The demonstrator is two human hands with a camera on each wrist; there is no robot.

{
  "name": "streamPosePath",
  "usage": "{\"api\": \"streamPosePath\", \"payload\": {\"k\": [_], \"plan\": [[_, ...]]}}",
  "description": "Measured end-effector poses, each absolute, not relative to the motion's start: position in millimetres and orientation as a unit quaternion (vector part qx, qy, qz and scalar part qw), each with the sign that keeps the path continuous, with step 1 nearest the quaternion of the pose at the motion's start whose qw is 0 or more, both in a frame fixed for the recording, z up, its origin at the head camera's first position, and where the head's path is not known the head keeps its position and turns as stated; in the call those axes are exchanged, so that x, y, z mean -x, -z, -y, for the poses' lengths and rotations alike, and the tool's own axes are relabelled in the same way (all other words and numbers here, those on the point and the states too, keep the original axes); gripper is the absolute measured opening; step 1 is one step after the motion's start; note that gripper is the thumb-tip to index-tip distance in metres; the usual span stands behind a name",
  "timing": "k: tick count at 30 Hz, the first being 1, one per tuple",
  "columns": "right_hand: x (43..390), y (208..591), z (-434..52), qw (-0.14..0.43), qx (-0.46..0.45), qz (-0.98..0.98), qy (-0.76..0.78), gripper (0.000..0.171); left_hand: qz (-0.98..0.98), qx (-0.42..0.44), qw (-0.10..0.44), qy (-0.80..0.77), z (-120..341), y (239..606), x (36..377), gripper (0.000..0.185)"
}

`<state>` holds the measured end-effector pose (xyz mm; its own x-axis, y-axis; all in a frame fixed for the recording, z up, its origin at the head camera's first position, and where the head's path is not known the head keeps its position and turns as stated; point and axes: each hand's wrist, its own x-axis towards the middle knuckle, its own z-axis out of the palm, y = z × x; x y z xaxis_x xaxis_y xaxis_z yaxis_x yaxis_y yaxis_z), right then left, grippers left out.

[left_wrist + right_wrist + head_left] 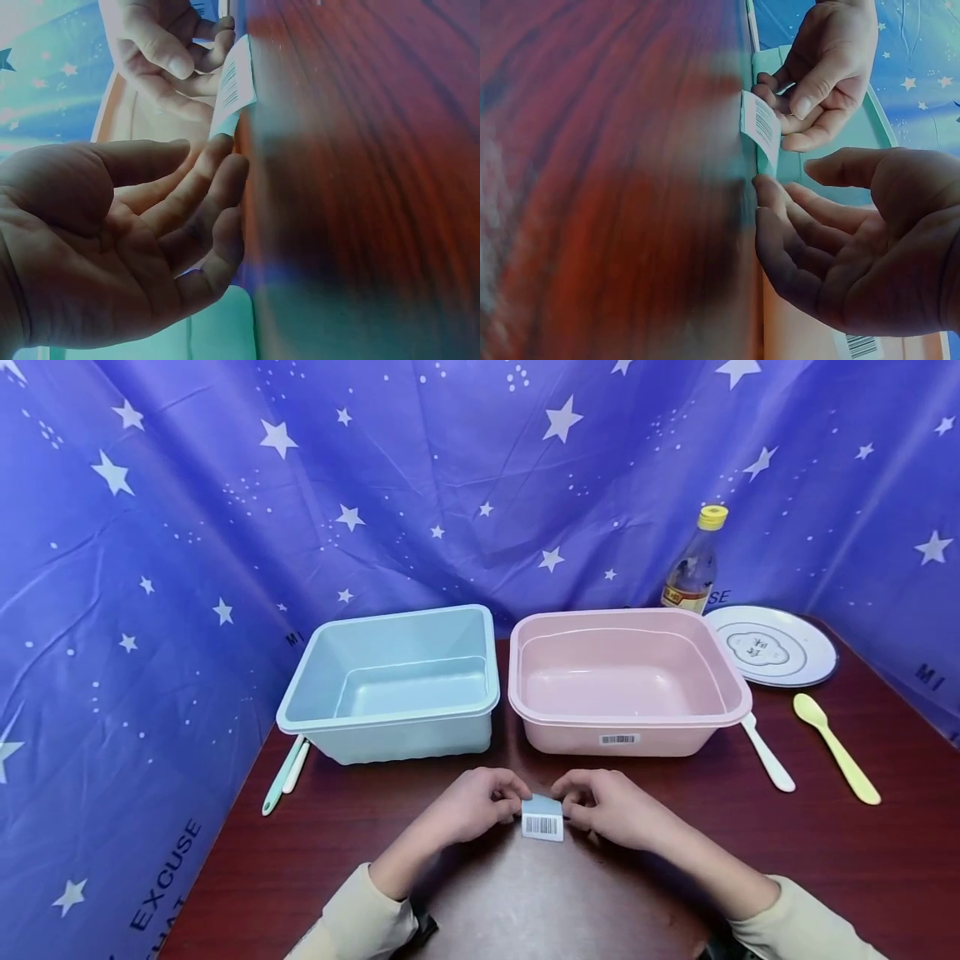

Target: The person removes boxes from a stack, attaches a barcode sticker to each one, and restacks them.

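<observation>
A small light-blue piece with a white barcode label point(542, 827) lies between my hands, low over the table in front of the two basins. In both wrist views the label looks bent into a curve. My left hand point(480, 802) touches its left edge with the fingertips, and the left thumb point(154, 156) stands apart from it. From the other side my right hand point(611, 810) meets the right edge with its fingertips, its thumb point(840, 166) likewise held away. Fingers of both hands are loosely bent.
Behind the hands stand a light-blue basin point(401, 735) and a pink basin point(555, 737). Green and white handles point(283, 777) poke out at left. To the right are a white knife point(771, 760), a yellow spoon point(838, 747), a plate point(806, 652) and a yellow-capped bottle point(693, 568).
</observation>
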<state>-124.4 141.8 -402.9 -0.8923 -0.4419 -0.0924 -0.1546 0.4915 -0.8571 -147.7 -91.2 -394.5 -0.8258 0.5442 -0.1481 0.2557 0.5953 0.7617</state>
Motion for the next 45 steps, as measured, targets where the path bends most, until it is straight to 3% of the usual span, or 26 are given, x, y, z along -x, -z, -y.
{"api": "streamPosePath", "payload": {"k": [9,15,24,32,37,45], "plan": [[124.9,399.6,-143.1,0.092,0.15,-0.84,0.513,0.013,-0.821,-0.183,0.159,-0.517,84.5,398.5,149.7,0.006],[125.5,397.8,-143.3,0.044,0.134,-0.831,0.538,0.01,-0.737,-0.143,0.165,-0.64,81.7,396.9,149.7,0.013],[116.0,394.9,-136.1,-0.058,0.163,-0.881,0.44,0.021,-0.702,-0.11,0.137,-0.69,77.2,398.0,146.7,0.015],[109.9,392.2,-131.8,-0.079,0.195,-0.876,0.434,0.02,-0.703,-0.108,0.072,-0.699,71.5,393.6,139.8,0.014],[110.4,393.0,-130.6,-0.05,0.202,-0.861,0.465,0.011,-0.675,-0.118,0.097,-0.722,66.5,394.6,135.5,0.016],[111.8,393.4,-128.5,-0.03,0.195,-0.853,0.483,0.015,-0.643,-0.128,0.133,-0.743,63.4,394.5,132.3,0.017]]}}
